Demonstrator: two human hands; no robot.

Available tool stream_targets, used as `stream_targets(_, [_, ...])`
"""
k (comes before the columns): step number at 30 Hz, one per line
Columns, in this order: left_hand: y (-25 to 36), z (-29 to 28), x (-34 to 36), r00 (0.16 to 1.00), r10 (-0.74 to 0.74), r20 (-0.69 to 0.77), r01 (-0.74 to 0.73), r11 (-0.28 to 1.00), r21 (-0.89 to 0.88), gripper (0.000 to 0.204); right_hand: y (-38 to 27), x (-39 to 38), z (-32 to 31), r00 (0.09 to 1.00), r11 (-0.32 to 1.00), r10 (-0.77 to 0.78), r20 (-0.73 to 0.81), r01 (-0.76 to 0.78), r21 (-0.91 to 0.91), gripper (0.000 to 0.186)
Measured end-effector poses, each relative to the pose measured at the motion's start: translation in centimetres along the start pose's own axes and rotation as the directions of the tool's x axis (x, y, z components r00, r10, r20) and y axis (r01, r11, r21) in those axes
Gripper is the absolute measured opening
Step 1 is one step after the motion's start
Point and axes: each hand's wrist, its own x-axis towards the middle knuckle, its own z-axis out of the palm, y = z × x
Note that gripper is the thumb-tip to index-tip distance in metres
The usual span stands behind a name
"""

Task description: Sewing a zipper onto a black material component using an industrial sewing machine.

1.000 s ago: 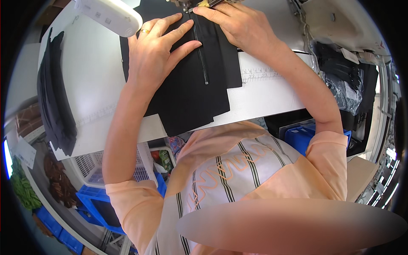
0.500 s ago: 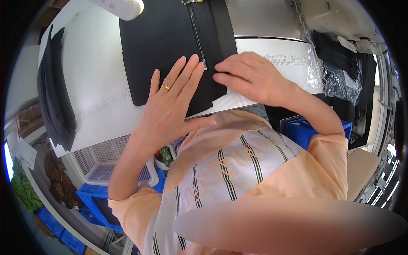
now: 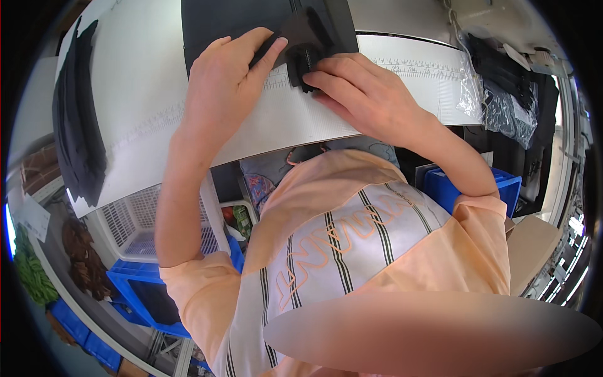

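A black fabric panel lies on the white table at the far middle, its near edge lifted and folded up. My left hand is closed on the left part of that raised edge, thumb toward the middle. In the fold between my hands a short stretch of zipper shows, its teeth running toward me. My right hand pinches the fabric just right of the zipper's near end. The undersides of the fingers and part of the fold are hidden.
Dark fabric strips lie at the table's left end. The white table bears ruler markings. A clear bag of black material is at the right. Below stand a white plastic basket and blue crates.
The fabric's near edge has been lifted and folded away from me. My left hand, flat on it before, has moved away from me and closed on the edge. My right hand now pinches it.
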Motion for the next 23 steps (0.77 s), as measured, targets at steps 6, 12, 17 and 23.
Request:
stream_targets(6, [0.0, -0.2, -0.1, 0.999, -0.02, 0.031, 0.021, 0.999, -0.034, 0.025, 0.9, 0.8, 0.3, 0.994, 0.986, 0.11, 0.016, -0.112, 0.12, 0.023])
stream_targets(12, [0.3, -0.5, -0.1, 0.996, -0.063, 0.059, 0.065, 0.997, -0.03, 0.025, 1.1, 0.3, 1.3, 0.996, 1.0, 0.009, -0.091, -0.009, 0.004, 0.016])
stream_targets(17, [1.3, -1.9, 0.1, 0.991, -0.129, 0.037, 0.131, 0.99, -0.049, 0.029, 0.5, 0.6, 0.8, 0.99, 0.988, -0.093, -0.106, 0.079, -0.133, 0.017])
stream_targets(23, [1.5, -3.0, 0.8, 0.988, -0.15, 0.041, 0.15, 0.989, 0.004, 0.034, -0.7, 0.9, 1.3, 0.996, 0.974, -0.071, 0.044, 0.079, -0.213, 0.019])
